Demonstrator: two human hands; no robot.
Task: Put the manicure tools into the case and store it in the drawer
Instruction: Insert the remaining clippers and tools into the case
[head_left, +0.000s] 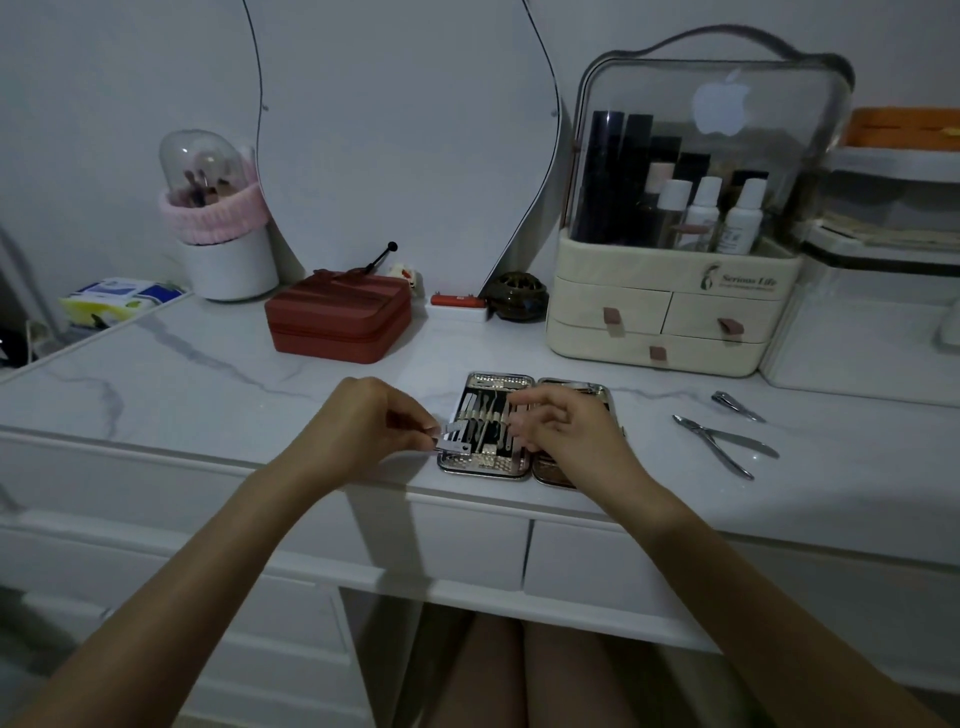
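Observation:
An open metal manicure case (483, 465) lies flat near the front edge of the marble vanity top, with several steel tools in slots in its left half. My left hand (358, 421) pinches a small flat steel tool (453, 439) at the case's left edge. My right hand (561, 428) hovers over the case's right half, fingers curled and apart, holding nothing that I can see. To the right on the tabletop lie cuticle nippers (724, 441) and a nail clipper (737, 406). Two closed drawers (587, 566) sit under the tabletop.
A red zip case (337, 322) stands behind the manicure case. A cream cosmetics organiser (670, 322) with small drawers is at the back right. A curved mirror (405, 135), a brush holder (218, 228) and a dark incense pot (519, 296) line the wall.

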